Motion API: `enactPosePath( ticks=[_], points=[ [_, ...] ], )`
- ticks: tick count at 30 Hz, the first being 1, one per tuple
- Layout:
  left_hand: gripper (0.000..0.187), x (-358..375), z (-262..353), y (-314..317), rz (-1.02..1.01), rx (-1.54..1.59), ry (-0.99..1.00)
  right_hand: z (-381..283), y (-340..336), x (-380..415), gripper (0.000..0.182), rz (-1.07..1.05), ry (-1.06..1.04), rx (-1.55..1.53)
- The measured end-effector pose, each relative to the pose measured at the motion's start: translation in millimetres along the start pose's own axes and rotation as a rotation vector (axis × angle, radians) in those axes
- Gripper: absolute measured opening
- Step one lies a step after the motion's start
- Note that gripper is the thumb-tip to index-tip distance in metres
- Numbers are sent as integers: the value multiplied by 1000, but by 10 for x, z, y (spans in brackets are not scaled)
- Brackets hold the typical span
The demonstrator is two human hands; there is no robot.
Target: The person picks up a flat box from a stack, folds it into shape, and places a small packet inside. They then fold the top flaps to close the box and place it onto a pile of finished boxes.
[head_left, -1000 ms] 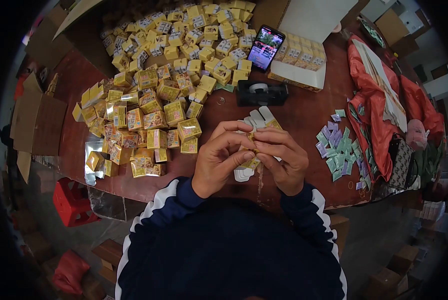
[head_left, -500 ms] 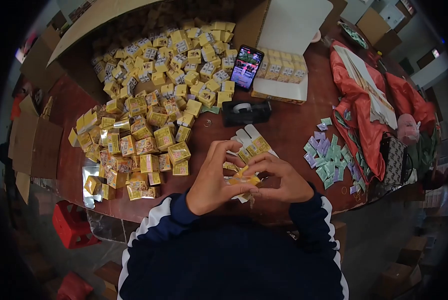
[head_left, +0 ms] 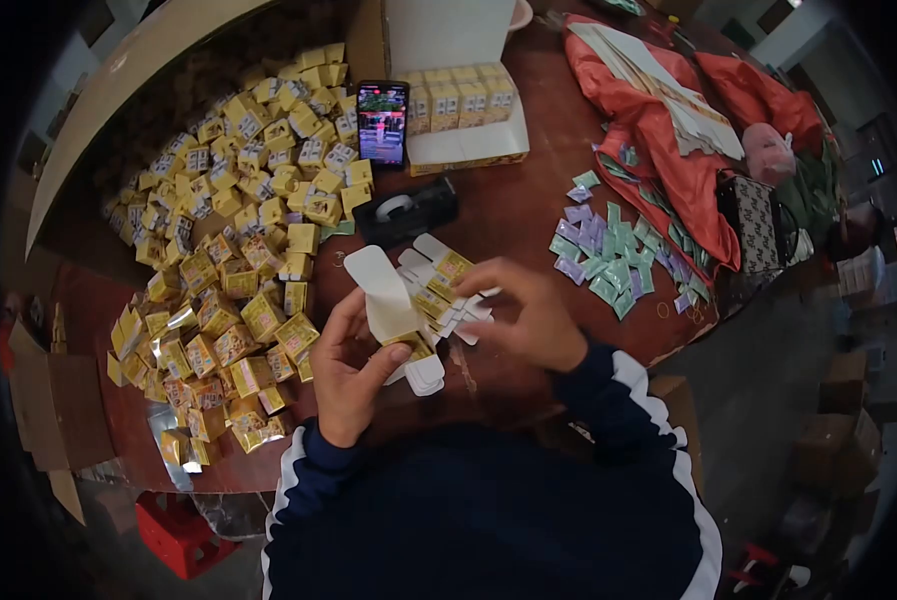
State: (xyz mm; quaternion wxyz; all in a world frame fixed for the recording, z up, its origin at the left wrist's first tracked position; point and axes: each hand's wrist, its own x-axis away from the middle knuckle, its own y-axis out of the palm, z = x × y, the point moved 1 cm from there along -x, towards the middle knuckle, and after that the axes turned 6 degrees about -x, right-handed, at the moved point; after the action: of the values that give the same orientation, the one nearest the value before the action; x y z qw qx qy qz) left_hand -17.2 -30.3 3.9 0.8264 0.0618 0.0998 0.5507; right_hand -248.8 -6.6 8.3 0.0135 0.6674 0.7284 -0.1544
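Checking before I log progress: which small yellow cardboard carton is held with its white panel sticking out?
The open carton in the left hand: its broad white panel juts out, while the heaped yellow cartons show printed faces.

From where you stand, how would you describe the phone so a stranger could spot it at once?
On the dark red table, find the large cardboard box full of small yellow boxes. Just to its right, beyond the black tape dispenser, is the phone. Its lit, colourful screen sets it apart from the white-lined carton beside it.
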Motion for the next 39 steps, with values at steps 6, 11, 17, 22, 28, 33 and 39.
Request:
enactPosePath(
  ticks=[6, 11, 17, 22, 28, 33, 39],
  points=[
    [63, 110, -150, -136, -53, -199, -46, 1095, -1707, -59, 14, 433, 224, 869],
    [63, 125, -130, -90, -117, -266, -77, 1494, -2091, -310, 23, 487, 302, 905],
    [61, 127, -49, -113, -141, -361, -110, 1587, -2047, -502, 38, 348, 408, 1075],
    [63, 137, -118, -79, -119, -258, -121, 1636, -1890, -518, 25, 221, 320, 1232],
    [65, 128, -128, -119, -60, -341, -31, 1786, -1880, -437, 22, 125, 150, 1464],
    [68, 83, -40, -130, 41, -400, 28, 931, -1452, -644, 13, 252, -12, 986],
    [73, 53, -15, -32, 57, -543, 98, -618, 0, -557, 12, 64, -509, 624]
  ],
)
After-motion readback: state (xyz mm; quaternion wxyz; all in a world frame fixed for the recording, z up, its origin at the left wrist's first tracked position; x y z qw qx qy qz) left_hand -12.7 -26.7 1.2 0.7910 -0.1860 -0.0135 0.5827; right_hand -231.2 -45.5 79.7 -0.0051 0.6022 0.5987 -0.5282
